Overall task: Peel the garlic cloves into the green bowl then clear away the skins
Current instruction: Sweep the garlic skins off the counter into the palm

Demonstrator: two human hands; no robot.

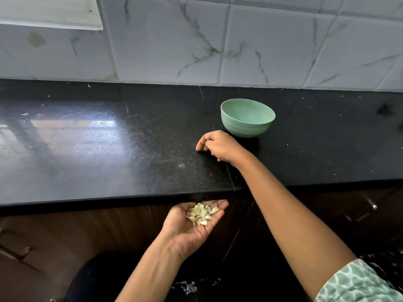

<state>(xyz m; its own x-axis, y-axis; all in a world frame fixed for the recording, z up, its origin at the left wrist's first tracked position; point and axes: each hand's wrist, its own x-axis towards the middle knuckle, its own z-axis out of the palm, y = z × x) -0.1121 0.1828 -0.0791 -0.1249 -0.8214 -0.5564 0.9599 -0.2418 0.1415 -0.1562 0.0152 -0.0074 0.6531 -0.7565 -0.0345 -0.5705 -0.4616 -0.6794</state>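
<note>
The green bowl (248, 118) stands on the black counter (109, 149) near the wall; its inside is hidden from this angle. My left hand (192, 227) is held palm up just below the counter's front edge, cupping a pile of pale garlic skins (201, 213). My right hand (218, 147) rests on the counter just in front and to the left of the bowl, fingers curled down with the tips touching the surface. I cannot tell whether it holds anything.
Small skin flecks are scattered over the counter, mostly at the far left (25, 114) and right. A marble-tiled wall (218, 40) rises behind. Brown cabinet doors with a metal handle (370, 205) sit below the counter.
</note>
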